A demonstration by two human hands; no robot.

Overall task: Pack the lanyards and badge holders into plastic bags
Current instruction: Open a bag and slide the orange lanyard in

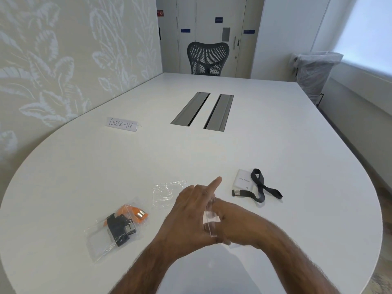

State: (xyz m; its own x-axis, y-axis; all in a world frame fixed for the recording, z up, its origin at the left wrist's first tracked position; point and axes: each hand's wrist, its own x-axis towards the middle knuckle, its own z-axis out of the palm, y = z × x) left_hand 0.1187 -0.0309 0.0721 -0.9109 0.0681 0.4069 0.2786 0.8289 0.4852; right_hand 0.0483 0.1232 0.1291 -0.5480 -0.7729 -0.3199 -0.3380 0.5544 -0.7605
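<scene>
Low over the white table (212,149), both my hands hold a small clear plastic bag (209,222) between them. My left hand (188,217) pinches it with the index finger sticking out straight. My right hand (231,221) grips it from the other side, partly hidden behind the left. To the right lie a white badge holder (244,181) and a black lanyard (266,190) with metal clips, touching each other. A second empty clear bag (167,193) lies just left of my hands. A filled bag (117,228) with orange and black lanyards sits at the near left.
A folded paper sign reading CHECK-IN (122,123) stands at the far left. Two grey cable flaps (203,110) are set into the table's middle. A black mesh chair (207,57) stands at the far end. A wrapped bin (314,73) stands by the window.
</scene>
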